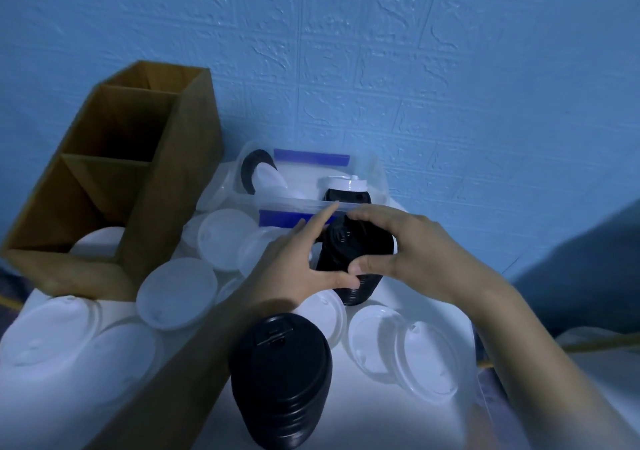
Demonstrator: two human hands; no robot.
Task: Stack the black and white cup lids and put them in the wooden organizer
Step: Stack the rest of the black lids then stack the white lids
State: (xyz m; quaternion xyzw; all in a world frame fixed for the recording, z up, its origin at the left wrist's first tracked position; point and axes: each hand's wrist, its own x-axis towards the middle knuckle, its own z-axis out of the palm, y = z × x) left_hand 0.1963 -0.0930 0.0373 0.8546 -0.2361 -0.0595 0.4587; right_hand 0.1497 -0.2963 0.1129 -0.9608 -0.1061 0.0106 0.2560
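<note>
Both hands close around a tall stack of black lids (349, 259) standing at the table's middle. My left hand (298, 262) presses its left side, thumb low and fingers up. My right hand (398, 252) wraps the top and right side. A second, shorter stack of black lids (280, 380) stands nearer to me. Several loose white lids (176, 293) lie scattered on the white table. The wooden organizer (166, 172) stands at the left with three compartments; a white lid (98, 241) shows in its nearest one.
A clear plastic bin (367, 169) with blue handles sits against the blue wall behind the hands, holding black and white lids. More white lids (408, 345) lie at the front right. A dark cloth (581, 269) lies off the table at right.
</note>
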